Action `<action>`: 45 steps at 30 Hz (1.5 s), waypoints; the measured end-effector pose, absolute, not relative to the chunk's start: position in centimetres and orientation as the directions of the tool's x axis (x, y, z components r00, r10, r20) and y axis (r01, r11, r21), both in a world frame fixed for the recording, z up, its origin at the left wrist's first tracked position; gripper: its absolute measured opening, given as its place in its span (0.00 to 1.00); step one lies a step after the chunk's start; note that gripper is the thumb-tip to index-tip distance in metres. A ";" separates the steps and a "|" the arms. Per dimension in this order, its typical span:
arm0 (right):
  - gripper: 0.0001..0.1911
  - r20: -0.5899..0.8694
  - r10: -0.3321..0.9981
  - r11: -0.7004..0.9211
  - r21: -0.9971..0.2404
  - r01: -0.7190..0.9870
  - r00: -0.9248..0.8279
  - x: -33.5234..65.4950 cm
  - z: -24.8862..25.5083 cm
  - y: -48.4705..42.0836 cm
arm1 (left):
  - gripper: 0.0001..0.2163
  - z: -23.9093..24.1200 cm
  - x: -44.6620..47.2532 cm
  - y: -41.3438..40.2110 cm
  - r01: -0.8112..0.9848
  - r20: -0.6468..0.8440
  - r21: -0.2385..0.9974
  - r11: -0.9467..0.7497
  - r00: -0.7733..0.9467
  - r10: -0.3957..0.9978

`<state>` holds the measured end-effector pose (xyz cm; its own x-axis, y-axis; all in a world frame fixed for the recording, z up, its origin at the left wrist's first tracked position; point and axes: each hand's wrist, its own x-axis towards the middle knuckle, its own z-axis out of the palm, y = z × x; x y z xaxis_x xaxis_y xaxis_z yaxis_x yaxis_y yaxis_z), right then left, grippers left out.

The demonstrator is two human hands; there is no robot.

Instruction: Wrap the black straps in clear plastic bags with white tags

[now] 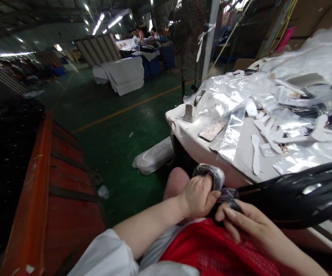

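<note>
A thick bundle of black straps (pixel 295 195) lies across my lap and reaches right along the table edge. Its near end is wrapped in clear plastic film (pixel 211 174). My left hand (pixel 196 197) is closed around that wrapped end, fingers curled into the film. My right hand (pixel 246 222) grips the bundle from below just to the right, thumb pressed against the wrapped part. Both hands sit close together above a red garment (pixel 211 245) on my lap.
A white table (pixel 194 142) at right carries crumpled clear plastic bags (pixel 240 96), white toothed strips (pixel 255 153), a phone (pixel 211 131) and a small block (pixel 189 113). A wrapped white roll (pixel 152 157) lies on the green floor. An orange rack (pixel 36 184) stands left. People work far back.
</note>
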<state>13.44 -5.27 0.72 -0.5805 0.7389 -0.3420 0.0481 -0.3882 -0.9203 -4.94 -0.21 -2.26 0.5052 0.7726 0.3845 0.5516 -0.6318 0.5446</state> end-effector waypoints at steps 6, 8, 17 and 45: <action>0.20 -0.359 0.816 -0.143 -0.884 0.444 -0.452 17.3 -0.2 -3.5 | 0.23 -2.4 -5.1 -1.6 0.572 0.026 0.560 -0.600 0.712 0.702; 0.18 -0.294 0.841 0.021 -0.822 0.570 -0.455 18.0 -0.6 -3.2 | 0.24 -2.3 -5.4 -1.6 0.505 -0.150 0.774 -0.382 0.732 0.664; 0.25 -0.169 0.841 0.024 -0.938 0.347 -0.514 15.7 -4.0 -4.4 | 0.36 -4.2 -5.5 -0.8 -0.123 -0.342 0.538 0.834 0.872 0.349; 0.21 -0.227 0.891 -0.309 -0.938 -0.159 -0.394 15.3 -6.1 -8.5 | 0.29 -4.7 -1.3 -2.5 -0.238 -0.511 0.520 0.820 0.683 0.522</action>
